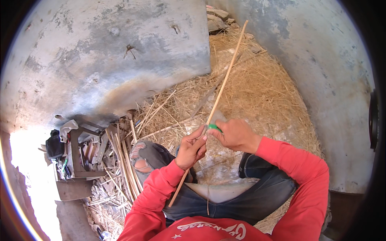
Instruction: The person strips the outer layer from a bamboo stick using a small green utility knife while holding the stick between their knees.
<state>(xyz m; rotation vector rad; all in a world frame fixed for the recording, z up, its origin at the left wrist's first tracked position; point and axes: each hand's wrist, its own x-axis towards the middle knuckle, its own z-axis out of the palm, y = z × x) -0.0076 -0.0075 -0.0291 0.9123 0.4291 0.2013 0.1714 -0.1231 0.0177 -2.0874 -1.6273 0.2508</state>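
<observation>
A long, pale wooden strip (226, 80) runs aslant from above my left thigh up toward the far wall. Around its lower half my left hand (192, 148) is closed, with the thumb lying along the strip. My right hand (238, 135) grips a small green-handled tool (214, 127) just beyond the left fingertips. The tool's working end meets the strip there, but it is too small and blurred to tell its shape. Both hands are close together in front of my knees.
Straw and shavings (261, 88) cover the floor between two grey walls (108, 48). At left, a bundle of long strips (120, 160) leans beside a dark wooden frame (75, 154) holding odds and ends. Stones (217, 22) lie at the far corner.
</observation>
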